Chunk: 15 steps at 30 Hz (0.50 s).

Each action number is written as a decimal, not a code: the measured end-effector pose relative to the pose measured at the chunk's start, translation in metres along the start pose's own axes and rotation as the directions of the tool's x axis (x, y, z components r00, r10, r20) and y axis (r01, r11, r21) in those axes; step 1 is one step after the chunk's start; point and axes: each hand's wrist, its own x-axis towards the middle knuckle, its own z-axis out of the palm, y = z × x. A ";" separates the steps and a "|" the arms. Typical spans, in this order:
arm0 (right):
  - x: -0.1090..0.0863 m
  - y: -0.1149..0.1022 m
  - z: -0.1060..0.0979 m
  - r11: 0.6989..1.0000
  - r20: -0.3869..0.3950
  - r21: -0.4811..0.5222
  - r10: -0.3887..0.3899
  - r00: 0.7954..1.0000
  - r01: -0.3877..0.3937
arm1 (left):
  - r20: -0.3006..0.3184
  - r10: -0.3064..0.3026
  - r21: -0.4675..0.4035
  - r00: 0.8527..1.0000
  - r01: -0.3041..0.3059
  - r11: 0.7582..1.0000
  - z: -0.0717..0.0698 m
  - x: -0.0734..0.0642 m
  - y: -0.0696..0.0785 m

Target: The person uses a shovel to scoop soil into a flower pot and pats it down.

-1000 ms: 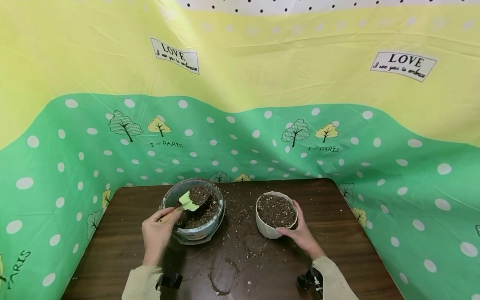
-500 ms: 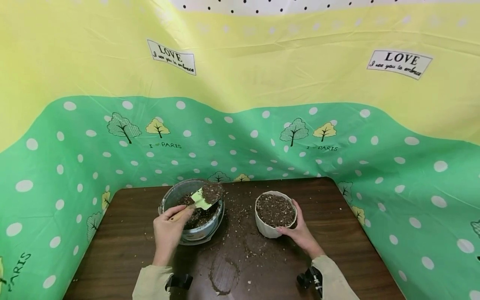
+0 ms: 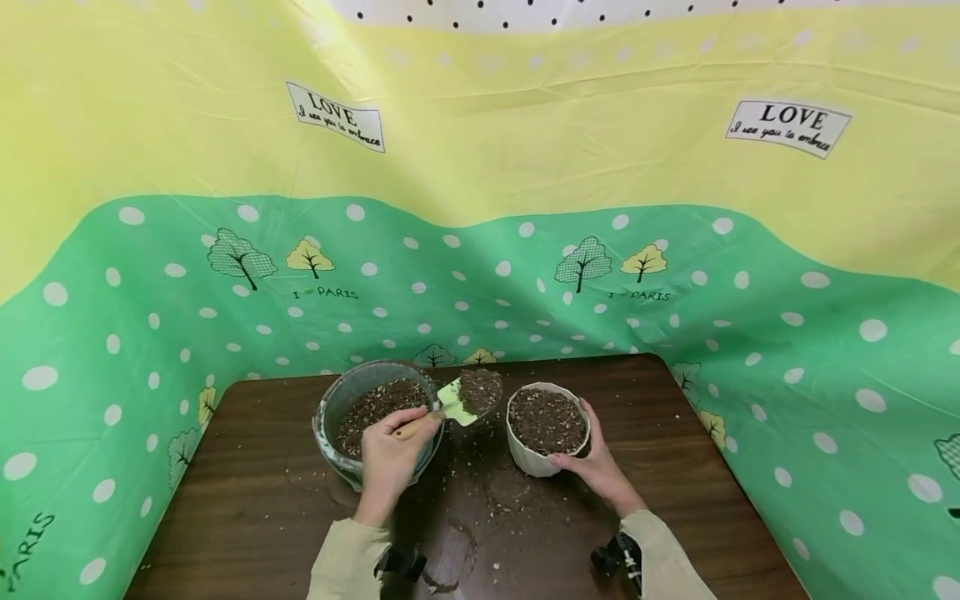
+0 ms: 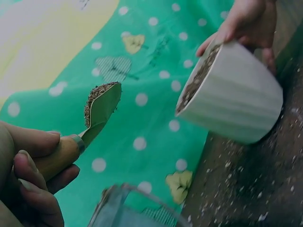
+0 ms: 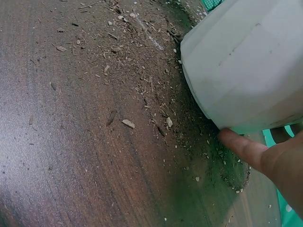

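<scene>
My left hand [image 3: 390, 458] grips the wooden handle of a small trowel [image 3: 452, 405] with a light green blade. Dark soil [image 3: 480, 390] is heaped on the blade, which hangs above the table between the two containers. In the left wrist view the trowel [image 4: 105, 106] is apart from the white pot [image 4: 236, 94]. That ribbed pot [image 3: 528, 457] stands at the right, filled with soil nearly to its rim. My right hand [image 3: 597, 462] holds its right side, thumb at the front. The right wrist view has the thumb [image 5: 244, 149] touching the pot's lower wall [image 5: 241, 71].
A bluish tub [image 3: 324, 440] partly filled with soil stands left, behind my left hand. Loose soil crumbs [image 3: 495, 492] and a ring-shaped soil mark [image 3: 471, 546] lie on the dark wooden table [image 3: 247, 500]. A patterned green and yellow curtain [image 3: 465, 275] surrounds the table.
My left hand has carried the loaded trowel rightward, from over the tub to the gap near the white pot. My right hand stays on the pot.
</scene>
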 end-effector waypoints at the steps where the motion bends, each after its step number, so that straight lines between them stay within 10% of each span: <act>1: 0.000 0.000 0.000 1.000 0.000 -0.001 -0.002 1.000 0.002 | 0.012 0.001 0.003 1.000 -0.001 1.000 0.005 -0.001 0.000; 15: -0.003 0.000 -0.002 0.999 0.012 -0.034 -0.028 1.000 0.028 | 0.217 0.004 0.061 0.976 -0.018 0.998 0.061 -0.018 -0.018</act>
